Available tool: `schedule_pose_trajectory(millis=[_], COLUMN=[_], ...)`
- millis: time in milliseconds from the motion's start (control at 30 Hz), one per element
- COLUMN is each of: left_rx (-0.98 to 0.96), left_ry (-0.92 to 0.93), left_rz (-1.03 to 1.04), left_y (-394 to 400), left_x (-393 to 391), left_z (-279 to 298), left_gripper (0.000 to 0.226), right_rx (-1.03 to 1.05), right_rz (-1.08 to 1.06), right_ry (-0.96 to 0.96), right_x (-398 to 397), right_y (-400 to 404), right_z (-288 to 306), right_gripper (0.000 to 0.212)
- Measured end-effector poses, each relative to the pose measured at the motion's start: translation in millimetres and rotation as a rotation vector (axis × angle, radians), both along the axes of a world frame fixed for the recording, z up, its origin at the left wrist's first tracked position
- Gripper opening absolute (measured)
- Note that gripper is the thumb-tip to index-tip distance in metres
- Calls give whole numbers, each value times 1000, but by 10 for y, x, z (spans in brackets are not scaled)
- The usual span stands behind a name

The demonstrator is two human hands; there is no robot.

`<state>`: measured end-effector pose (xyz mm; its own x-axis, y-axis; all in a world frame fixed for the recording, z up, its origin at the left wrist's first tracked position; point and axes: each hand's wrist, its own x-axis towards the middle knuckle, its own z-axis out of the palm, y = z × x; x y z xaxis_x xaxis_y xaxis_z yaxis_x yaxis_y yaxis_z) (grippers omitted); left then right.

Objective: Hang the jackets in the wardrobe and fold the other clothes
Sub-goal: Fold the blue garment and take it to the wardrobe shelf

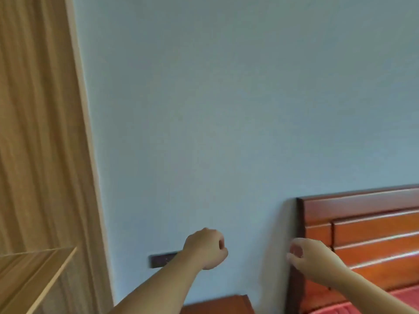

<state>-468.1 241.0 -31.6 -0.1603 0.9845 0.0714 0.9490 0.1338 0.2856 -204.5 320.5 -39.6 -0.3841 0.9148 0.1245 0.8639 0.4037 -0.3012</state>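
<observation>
Two bare hands reach forward in the head view, and neither holds anything. At about 6 o'clock the left hand (207,248) shows its back to the camera, its fingers curled loosely inward round empty air in front of the wall. At about 5 o'clock the right hand (306,257) has its fingers curled the same loose way, thumb and fingertips close together with nothing between them; it sits in front of the headboard's near edge, and I cannot tell whether it touches the wood. No jackets or other clothes show. A pale blue wall (226,109) fills the middle and the 12 o'clock area. Light wood wardrobe (40,132) panelling runs down the 9 o'clock side. A reddish-brown headboard (374,223) stands at 4 o'clock against the wall, with red bedding (353,308) below it. A dark wall plate (162,260) sits just behind the left wrist, and a reddish-brown furniture top (217,305) lies at the bottom edge.
</observation>
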Motion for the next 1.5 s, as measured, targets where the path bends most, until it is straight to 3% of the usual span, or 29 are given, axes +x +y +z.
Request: schedule_pose_trajectory(millis=[200, 400, 667, 933, 1100, 1500], left_rx=[3, -23, -81, -168, -233, -390], left_ry=[-39, -54, 4, 31, -10, 28], left_rz=[-252, -569, -994, -1188, -1203, -1098], left_y=[242, -86, -790, -901, -361, 576], left_x=[2115, 4539, 6971, 8226, 8772, 9748], left_z=[-17, -129, -185, -588, -907, -1823], left_gripper=[17, 27, 26, 21, 12, 21], right_rx=[-35, -68, -108, -190, -227, -442], right_rz=[-378, -739, -1140, -1298, -1312, -1322], right_ry=[28, 37, 112, 155, 137, 140], right_x=[2357, 4599, 6379, 7204, 7739, 8835], right_y=[-699, -1941, -3631, -4021, -3563, -2732], right_z=[-18, 8, -171, -548, -743, -1560], right_gripper=[19, 12, 10, 11, 12, 11])
